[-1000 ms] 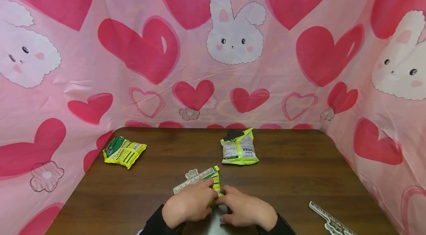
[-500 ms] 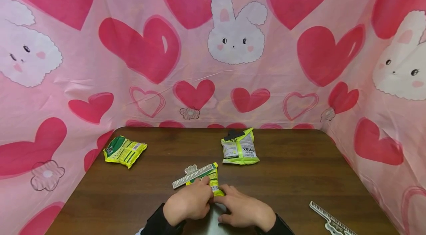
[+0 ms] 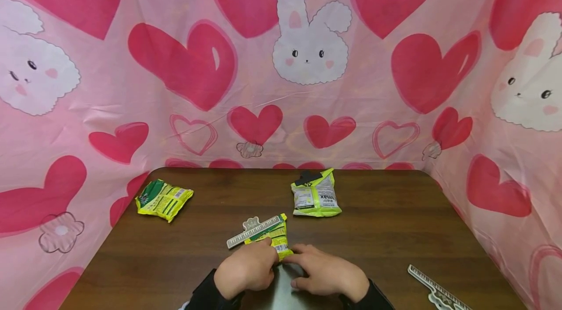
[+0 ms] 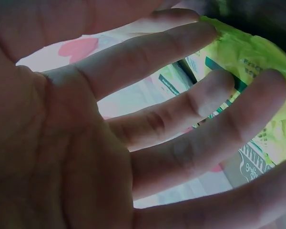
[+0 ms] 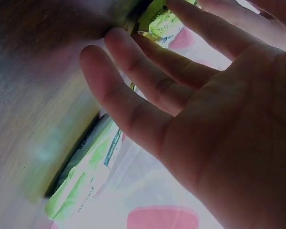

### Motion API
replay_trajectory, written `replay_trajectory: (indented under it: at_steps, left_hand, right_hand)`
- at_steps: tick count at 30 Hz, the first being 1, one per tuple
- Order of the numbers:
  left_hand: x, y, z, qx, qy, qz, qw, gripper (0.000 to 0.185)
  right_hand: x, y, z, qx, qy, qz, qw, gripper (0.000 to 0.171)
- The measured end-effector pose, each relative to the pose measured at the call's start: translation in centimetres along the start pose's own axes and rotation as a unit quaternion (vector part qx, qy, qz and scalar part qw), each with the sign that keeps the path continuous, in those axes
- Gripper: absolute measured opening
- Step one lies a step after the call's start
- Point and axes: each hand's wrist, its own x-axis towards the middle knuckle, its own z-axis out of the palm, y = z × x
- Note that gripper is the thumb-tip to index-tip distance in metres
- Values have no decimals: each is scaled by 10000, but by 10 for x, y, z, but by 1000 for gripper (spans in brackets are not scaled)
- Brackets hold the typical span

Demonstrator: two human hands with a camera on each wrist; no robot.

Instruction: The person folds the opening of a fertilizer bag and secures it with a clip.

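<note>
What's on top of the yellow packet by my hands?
A pale clip lies across the far edge of the yellow packet, and your left hand covers part of its near side. Whatever lies under the clip and hand is hidden.

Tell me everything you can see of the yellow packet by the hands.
The yellow packet looks like shiny, crinkled film, with a green band at its far end, printed lines and a pale, barcode-like patch. It lies slanted on the brown table. A pale clip with ruler-like markings runs across its far edge. The left hand hides its near-left part; fingertips of the right hand meet its near-right corner.
</note>
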Motion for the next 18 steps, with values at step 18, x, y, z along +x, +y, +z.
replay_trajectory:
  at_steps: [18]
  left_hand:
    - [4, 3, 0, 342, 98, -692, 9970, 14]
  right_hand:
    - [5, -2, 1, 17, -94, 502, 9987, 66]
